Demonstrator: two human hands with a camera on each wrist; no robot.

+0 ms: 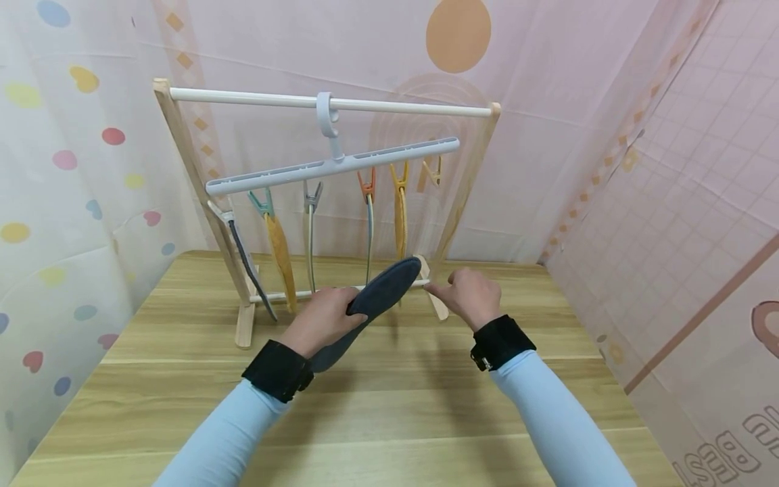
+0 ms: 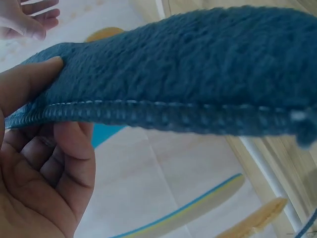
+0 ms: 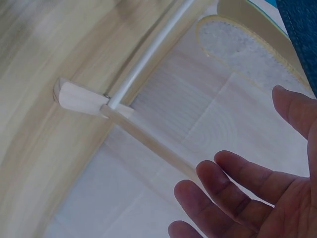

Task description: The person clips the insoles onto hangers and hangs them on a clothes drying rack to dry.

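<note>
The left hand [image 1: 322, 318] is gripping a dark blue insole [image 1: 371, 308], thumb on top and fingers curled beneath, holding it above the table [image 1: 182, 379] just in front of the wooden rack [image 1: 182, 155]. The right hand [image 1: 468, 297] is hanging beside the insole's tip, fingers relaxed and apart, holding nothing. Other insoles are hanging from coloured clips on the grey hanger [image 1: 331, 166].

The insole's [image 1: 374, 297] heel end is hidden behind the left hand [image 1: 322, 323] and wrist; in the left wrist view its toe runs off the right edge. The right hand's [image 1: 465, 294] fingertips are hidden from the head camera (the hand's back covers them)
</note>
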